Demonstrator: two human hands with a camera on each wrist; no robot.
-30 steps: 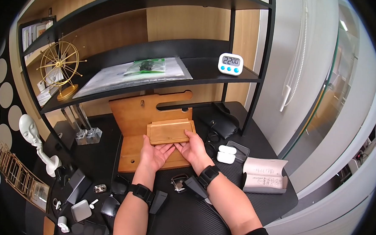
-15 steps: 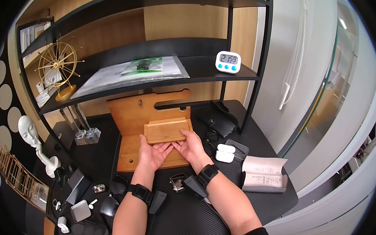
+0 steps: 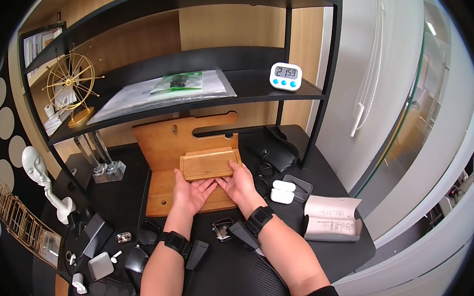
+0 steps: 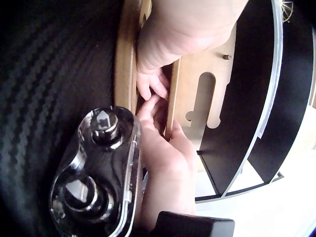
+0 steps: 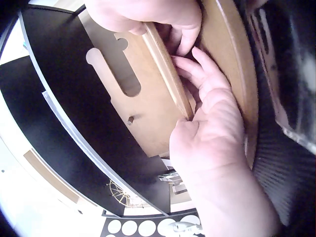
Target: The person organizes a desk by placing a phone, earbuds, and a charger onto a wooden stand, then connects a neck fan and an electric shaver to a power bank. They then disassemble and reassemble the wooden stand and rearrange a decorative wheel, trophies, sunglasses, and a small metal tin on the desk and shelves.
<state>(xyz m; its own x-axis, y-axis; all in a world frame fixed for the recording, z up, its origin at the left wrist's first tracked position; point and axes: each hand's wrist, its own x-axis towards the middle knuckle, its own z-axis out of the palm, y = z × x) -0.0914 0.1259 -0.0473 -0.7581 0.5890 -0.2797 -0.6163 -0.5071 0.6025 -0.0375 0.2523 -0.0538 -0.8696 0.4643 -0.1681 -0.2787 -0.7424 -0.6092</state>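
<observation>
A small wooden tray with a raised rim is held by both hands in front of a wooden desk stand. My left hand grips its left end, thumb at the edge and fingers underneath. My right hand grips the right end, its thumb over the rim. Below the tray the fingertips of both hands come together, as the left wrist view shows. The stand's back panel has a long slot and a peg; its base lies under the hands, partly hidden by them.
A clear case with shiny round parts lies near the stand's front. White earbuds case, black pouch and open glasses case are at right. Sunglasses and small items crowd the left. A shelf with a timer overhangs the stand.
The tray stays in both hands, nearly still against the stand. The whole head view has shifted slightly left. The timer went from 22:00 to 21:59.
</observation>
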